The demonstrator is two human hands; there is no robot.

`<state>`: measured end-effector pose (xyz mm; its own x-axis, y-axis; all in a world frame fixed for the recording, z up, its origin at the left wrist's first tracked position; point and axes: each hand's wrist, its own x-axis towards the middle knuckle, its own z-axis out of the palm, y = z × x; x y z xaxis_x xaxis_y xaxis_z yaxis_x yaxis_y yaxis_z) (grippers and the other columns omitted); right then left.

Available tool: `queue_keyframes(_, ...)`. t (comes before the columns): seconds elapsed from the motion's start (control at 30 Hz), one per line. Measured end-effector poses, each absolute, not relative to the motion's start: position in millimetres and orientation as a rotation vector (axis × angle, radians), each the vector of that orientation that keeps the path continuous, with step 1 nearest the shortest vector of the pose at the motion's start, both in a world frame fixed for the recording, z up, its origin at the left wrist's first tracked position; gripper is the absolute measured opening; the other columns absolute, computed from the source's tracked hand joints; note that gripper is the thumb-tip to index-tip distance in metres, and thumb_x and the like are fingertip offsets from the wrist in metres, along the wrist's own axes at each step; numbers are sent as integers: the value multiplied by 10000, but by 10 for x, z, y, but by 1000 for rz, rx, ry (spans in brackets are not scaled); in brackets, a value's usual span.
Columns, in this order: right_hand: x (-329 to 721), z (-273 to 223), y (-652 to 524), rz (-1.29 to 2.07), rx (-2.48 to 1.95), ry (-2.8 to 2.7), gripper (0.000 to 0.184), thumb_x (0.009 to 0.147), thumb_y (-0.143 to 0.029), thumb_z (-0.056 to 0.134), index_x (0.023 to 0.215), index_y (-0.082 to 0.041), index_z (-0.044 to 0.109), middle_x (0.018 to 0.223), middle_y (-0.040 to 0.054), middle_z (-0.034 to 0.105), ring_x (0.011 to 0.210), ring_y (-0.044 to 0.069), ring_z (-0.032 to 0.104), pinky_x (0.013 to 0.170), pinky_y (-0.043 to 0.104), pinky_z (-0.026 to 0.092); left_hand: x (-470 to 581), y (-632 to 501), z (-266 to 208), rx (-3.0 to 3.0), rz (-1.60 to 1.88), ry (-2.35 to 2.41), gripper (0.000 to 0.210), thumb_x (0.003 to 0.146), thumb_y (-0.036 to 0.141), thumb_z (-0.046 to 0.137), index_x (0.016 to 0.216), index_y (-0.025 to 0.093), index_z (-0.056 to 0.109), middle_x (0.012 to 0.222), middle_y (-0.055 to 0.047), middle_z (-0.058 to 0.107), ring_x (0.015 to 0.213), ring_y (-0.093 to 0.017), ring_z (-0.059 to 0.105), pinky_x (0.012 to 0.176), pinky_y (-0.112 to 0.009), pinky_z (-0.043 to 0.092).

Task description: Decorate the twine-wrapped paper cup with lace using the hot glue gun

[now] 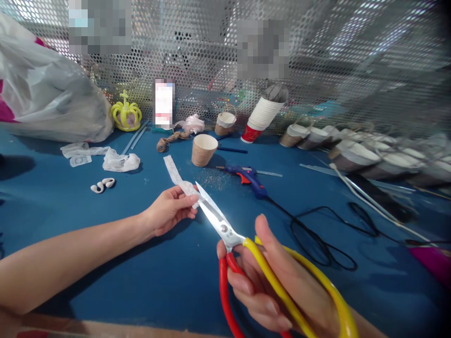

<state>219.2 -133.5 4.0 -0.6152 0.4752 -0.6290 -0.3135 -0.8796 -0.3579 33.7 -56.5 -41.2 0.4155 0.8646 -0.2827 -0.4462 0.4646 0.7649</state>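
Pinched between the thumb and fingers of my left hand (169,209) is a strip of white lace ribbon (172,170), its free end pointing up and away. My right hand (268,286) grips a pair of scissors (223,228) with one red and one yellow handle. The blades are parted and their tips are at the lace by my left fingertips; whether they touch it I cannot tell. Just beyond stands a twine-wrapped paper cup (201,154). To its right a blue glue gun (248,178) with a red trigger lies on its side.
Bunched lace (121,161) and white earphones (103,185) lie left, near a large plastic bag (52,94). A yellow crown (127,112), a phone (164,103) and stacked paper cups (262,115) line the perforated metal panel. Several small buckets (359,155) and a black cable (317,234) are right.
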Motion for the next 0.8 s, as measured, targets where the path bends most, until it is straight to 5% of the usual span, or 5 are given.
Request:
queue_keyframes(0.47, 2249, 25, -1387, 2491, -1011, -268, 742, 748, -767, 203, 837, -162, 624, 508, -16, 508, 297, 19, 397, 276, 102, 345, 338, -544, -412, 666, 913, 727, 339, 631, 189, 754, 918, 108, 593, 583, 19, 591, 479, -52, 523, 494, -166, 442)
queue_keyframes(0.8, 2173, 47, -1372, 2420, -1065, -319, 713, 767, -756, 182, 844, -177, 590, 517, -22, 483, 309, 18, 346, 280, 98, 258, 350, -585, -420, 695, 883, 703, 325, 612, 229, 777, 851, 113, 590, 576, 24, 588, 483, -54, 530, 500, -171, 429)
